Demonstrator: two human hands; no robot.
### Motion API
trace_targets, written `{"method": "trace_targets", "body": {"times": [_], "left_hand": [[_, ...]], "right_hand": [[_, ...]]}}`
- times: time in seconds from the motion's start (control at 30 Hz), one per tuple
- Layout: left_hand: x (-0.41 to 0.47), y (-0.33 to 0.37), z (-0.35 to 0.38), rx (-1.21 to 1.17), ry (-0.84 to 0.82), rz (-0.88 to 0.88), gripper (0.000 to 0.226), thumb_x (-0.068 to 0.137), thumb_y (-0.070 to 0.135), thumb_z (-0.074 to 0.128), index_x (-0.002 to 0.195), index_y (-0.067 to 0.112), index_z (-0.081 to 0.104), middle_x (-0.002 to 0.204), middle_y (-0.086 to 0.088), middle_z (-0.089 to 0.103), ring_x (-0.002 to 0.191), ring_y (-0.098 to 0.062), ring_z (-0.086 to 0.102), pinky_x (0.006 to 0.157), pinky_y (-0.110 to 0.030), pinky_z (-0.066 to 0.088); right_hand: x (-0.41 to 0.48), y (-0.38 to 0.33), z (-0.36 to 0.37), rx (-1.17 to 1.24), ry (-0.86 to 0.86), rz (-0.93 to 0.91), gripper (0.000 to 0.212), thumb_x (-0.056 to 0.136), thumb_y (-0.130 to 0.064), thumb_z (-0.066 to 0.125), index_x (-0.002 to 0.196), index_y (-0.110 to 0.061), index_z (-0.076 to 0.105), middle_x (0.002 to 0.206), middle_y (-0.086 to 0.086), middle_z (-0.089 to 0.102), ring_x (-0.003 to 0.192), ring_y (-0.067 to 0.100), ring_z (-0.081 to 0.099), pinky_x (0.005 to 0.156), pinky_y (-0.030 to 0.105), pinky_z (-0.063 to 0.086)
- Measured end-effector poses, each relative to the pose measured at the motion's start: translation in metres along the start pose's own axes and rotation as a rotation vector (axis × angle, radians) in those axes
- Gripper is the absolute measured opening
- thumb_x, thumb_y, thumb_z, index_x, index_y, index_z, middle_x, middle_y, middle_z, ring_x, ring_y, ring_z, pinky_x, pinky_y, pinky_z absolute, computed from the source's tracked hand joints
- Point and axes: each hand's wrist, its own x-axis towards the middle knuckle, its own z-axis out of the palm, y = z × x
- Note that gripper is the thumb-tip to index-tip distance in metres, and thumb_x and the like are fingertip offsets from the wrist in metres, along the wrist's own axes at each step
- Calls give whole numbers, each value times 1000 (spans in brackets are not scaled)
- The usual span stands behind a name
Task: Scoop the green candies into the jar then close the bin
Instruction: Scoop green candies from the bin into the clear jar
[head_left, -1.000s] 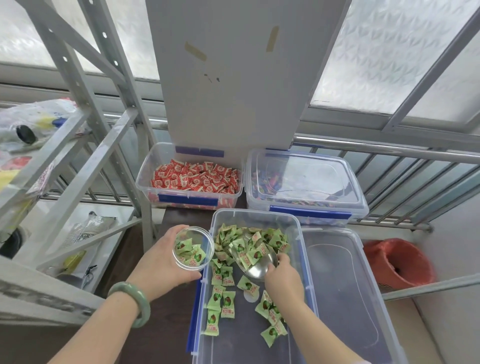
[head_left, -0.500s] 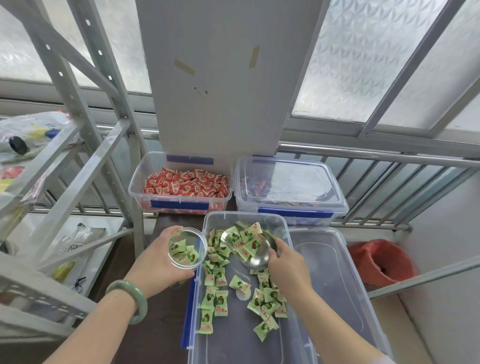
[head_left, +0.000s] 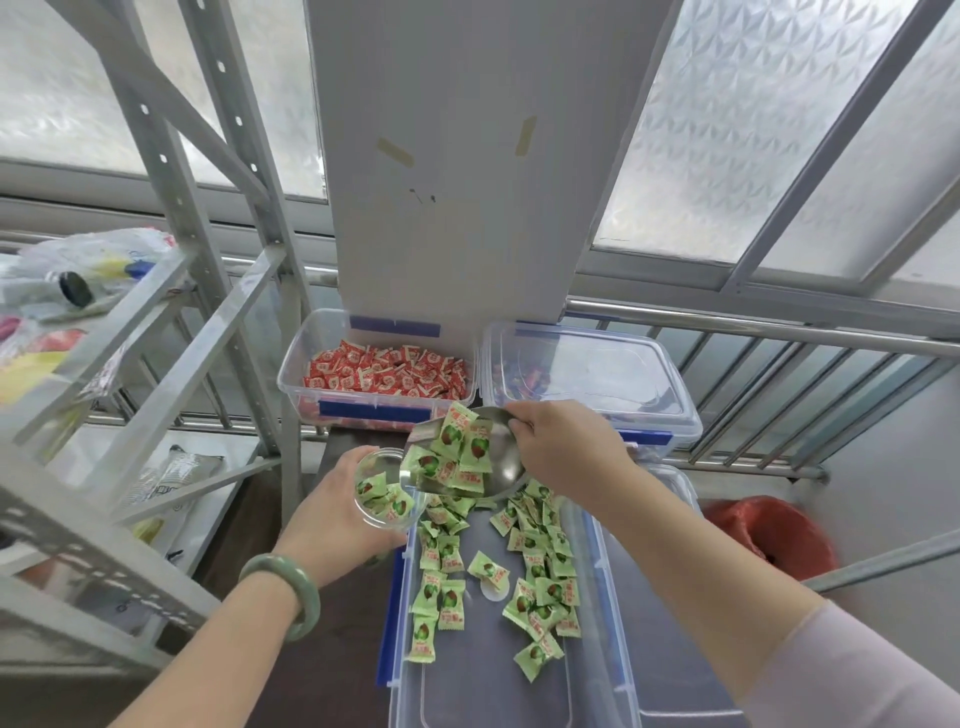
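my right hand (head_left: 563, 454) is pinched shut on the metal scoop (head_left: 470, 457), its spout tipped down-left at the glass jar (head_left: 387, 491) my left hand (head_left: 332, 514) cups just beside it. roughly eight green candies (head_left: 457, 449) are loaded, a handful are jarred, and dozens are left in the one open bin (head_left: 496, 675).

I am seeing a smooth, pale green bangle (head_left: 287, 592) circling the wrist just behind the left hand (head_left: 332, 512). Behind the right hand (head_left: 563, 452), a pale, perhaps lilac sleeve (head_left: 852, 675) is covering the upper forearm; both forearms are showing bare.
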Motion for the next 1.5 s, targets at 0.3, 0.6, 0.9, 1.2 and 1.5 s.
{"method": "trace_targets", "body": {"times": [0.3,0.6,0.9,1.2,1.5], "left_hand": [[-7,6,-4,1,10,6,81,59,32,83,125,36,38,96,25,54,78,1,60,61,-18,53],[-9,1,-6,-16,5,-2,86,58,32,85,129,36,35,108,16,52,95,-9,57,85,-29,52],[-8,-3,-7,45,-7,-18,97,59,37,84,138,30,29,137,4,47,113,-13,49,94,-28,40],[-4,-4,-5,76,-38,8,98,57,36,85,138,30,30,136,6,47,102,-4,42,95,-26,39],[2,-5,-1,94,-9,25,99,55,40,87,136,32,32,124,14,48,104,-1,43,95,-23,38]], "right_hand": [[11,-46,-6,-353,-64,-166,24,94,-14,43,111,-16,60,81,2,51,77,26,51,66,34,45],[10,-41,-10,-321,10,-179,19,93,-14,41,97,-23,57,71,-1,45,75,27,50,66,33,46],[3,14,23,-265,-164,279,31,90,-12,40,115,-14,59,115,8,64,96,29,60,68,35,44],[-8,44,92,-176,-476,480,36,92,-11,42,125,-7,54,120,9,62,100,26,61,73,30,43],[11,49,131,117,-463,504,38,95,-10,41,130,-1,51,129,15,57,117,31,57,94,36,48]]}}
